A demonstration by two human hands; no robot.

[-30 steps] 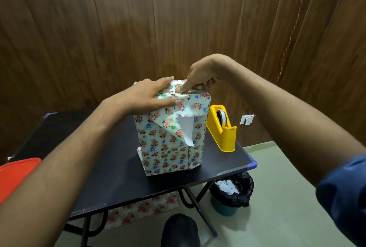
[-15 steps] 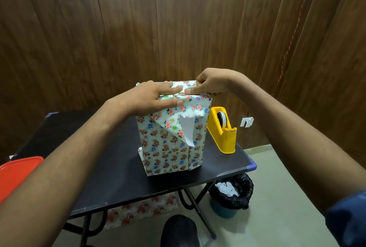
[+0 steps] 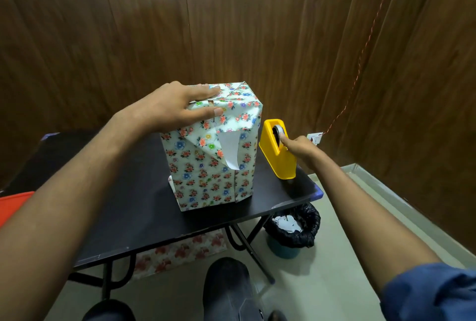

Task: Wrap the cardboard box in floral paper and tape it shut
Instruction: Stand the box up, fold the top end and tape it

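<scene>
At frame centre, my left hand [image 3: 177,109] lies flat on the box [image 3: 213,150] top; right hand [image 3: 298,148], lower right, fingers the dispenser [image 3: 278,156] roll, grip unclear.

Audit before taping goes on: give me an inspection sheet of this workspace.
Surface: black folding table, dark top.
Job's things: wrapped box upright, white flap end hanging loose; yellow tape dispenser to its right.
Clutter: floral paper on the floor under the table.
Hands: left hand pressing the box top; right hand, forefinger on the tape roll.
Cables: red cord down the wall.
Surroundings: wood-panel walls; lined bin; red object at left.
</scene>
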